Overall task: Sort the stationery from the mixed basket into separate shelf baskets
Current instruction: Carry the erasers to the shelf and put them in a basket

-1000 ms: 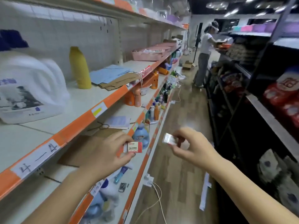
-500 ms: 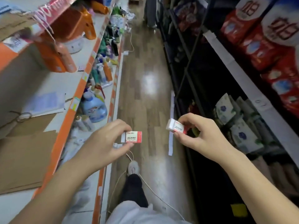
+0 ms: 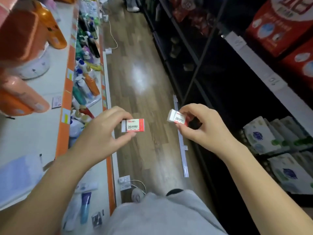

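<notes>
My left hand (image 3: 103, 133) pinches a small white eraser in a red-and-white "2B" sleeve (image 3: 133, 125), label facing up, above the aisle floor. My right hand (image 3: 201, 128) pinches a second eraser of the same kind (image 3: 176, 118), tilted, with its white end pointing up-left. The two erasers hang about a hand's width apart at chest height. No sorting basket is in view.
A white shelf with orange edge strips (image 3: 67, 92) runs along my left, holding orange containers (image 3: 30, 31) and bottles (image 3: 88, 78) lower down. Dark racks on my right carry red packs (image 3: 279, 26) and tissue packs (image 3: 264, 134). A power strip and cable (image 3: 125, 182) lie on the wooden floor.
My view has tipped from looking down the aisle to looking at the floor and my legs. Both hands keep their erasers and have come slightly closer to the camera.
</notes>
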Tool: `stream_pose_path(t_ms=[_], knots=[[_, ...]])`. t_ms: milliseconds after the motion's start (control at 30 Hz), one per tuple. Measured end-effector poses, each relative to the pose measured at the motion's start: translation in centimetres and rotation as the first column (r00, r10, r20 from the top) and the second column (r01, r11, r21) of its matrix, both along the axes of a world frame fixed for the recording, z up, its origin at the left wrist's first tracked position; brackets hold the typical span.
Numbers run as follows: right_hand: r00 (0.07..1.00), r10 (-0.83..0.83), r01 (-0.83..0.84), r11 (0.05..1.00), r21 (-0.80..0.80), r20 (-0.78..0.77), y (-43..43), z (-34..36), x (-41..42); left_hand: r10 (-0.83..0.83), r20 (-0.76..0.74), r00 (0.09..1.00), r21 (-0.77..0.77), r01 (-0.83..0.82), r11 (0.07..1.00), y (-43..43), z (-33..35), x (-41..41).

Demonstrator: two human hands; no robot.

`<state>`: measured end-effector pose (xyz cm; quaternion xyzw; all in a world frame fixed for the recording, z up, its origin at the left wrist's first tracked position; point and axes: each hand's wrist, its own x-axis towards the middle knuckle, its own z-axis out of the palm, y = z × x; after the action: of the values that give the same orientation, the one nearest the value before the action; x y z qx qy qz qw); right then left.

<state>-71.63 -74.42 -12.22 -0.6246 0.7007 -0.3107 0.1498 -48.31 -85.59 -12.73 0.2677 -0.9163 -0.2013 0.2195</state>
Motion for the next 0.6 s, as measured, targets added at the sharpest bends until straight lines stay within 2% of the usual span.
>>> stream_pose_path(t_ms=[267, 600], knots=[[0.999, 0.036, -0.037, 0.999, -0.030, -0.022, -12.0, -2.4, -4.1, 0.002, 0.049, 0.999, 0.169, -0.011, 0.986, -12.1, -2.5, -4.3], [0.981, 0.196, -0.194, 0.974, -0.113, 0.004, -32.0, -3.0, -14.2, 0.235, 0.061, 0.970, 0.130, -0.242, 0.962, -29.3, -3.0, -13.7]])
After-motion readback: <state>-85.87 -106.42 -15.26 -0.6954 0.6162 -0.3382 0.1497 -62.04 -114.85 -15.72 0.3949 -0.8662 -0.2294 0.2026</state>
